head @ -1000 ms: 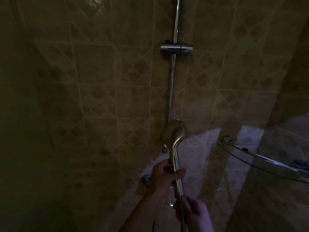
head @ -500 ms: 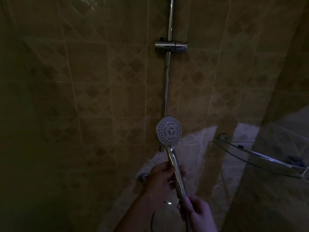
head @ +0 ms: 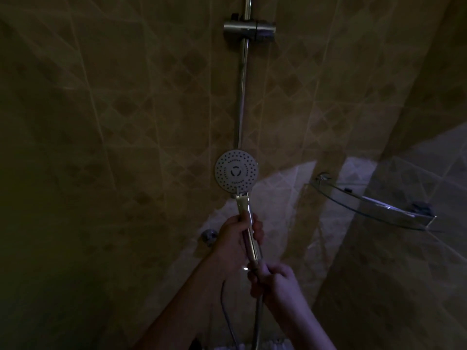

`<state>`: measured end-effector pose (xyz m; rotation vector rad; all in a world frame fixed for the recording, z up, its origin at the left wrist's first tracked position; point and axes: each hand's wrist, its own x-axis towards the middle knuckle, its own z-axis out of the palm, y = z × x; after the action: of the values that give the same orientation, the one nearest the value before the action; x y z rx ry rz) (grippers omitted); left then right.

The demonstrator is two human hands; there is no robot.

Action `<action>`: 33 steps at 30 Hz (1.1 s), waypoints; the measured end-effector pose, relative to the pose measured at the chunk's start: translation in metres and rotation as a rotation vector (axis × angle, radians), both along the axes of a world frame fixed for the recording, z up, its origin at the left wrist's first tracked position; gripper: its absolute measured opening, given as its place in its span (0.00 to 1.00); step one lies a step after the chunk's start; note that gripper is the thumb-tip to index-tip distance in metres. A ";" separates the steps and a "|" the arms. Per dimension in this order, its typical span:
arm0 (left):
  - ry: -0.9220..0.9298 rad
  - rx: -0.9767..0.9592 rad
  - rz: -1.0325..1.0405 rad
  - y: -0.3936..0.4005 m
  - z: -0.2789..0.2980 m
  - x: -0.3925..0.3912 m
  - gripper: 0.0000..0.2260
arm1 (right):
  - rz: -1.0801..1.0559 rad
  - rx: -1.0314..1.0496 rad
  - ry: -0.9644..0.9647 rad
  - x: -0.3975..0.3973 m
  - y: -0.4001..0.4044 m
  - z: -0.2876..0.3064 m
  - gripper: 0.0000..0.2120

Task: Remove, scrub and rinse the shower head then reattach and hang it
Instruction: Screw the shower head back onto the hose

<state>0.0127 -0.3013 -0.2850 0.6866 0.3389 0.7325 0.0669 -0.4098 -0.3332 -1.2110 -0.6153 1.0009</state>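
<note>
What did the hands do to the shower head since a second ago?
The shower head was turned round: first its shiny back showed, now its spray face with the holes faces the camera. The left hand still grips the handle, the right hand still grips the hose end. The holder on the rail stays empty.

Two forearms rise from the bottom centre of the frame, both bare, with no sleeve, watch, ring or glove showing (the light is very dim, so fine detail is lost). The left hand (head: 236, 238) and the right hand (head: 274, 281) are bare too, fingers and knuckles only faintly outlined.
</note>
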 end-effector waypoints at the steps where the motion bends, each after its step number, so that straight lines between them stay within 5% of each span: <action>1: -0.023 0.002 -0.032 0.000 0.000 -0.003 0.08 | 0.021 0.007 0.075 0.001 -0.002 0.001 0.16; 5: -0.038 0.011 -0.084 -0.001 -0.004 -0.009 0.03 | 0.169 0.039 0.187 0.003 -0.004 0.004 0.02; 10: 0.026 0.075 -0.121 -0.003 -0.015 -0.014 0.06 | 0.220 -0.021 0.196 0.011 -0.013 -0.002 0.20; 14: 0.118 0.130 -0.168 -0.007 -0.020 -0.014 0.09 | 0.198 -0.073 0.105 0.017 -0.020 -0.010 0.12; 22: 0.248 0.303 -0.170 -0.005 -0.009 0.002 0.07 | 0.213 -0.061 -0.004 0.025 -0.038 -0.024 0.10; 27: 0.270 0.227 -0.255 -0.025 -0.033 0.028 0.06 | 0.224 0.031 0.477 0.042 -0.034 -0.035 0.22; 33: 0.462 0.300 -0.218 -0.016 -0.064 0.038 0.16 | 0.108 0.061 0.607 0.069 -0.050 -0.067 0.20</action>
<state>0.0506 -0.3170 -0.3494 1.1632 0.5715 0.4128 0.1364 -0.4595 -0.3998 -0.7639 -0.2285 1.3533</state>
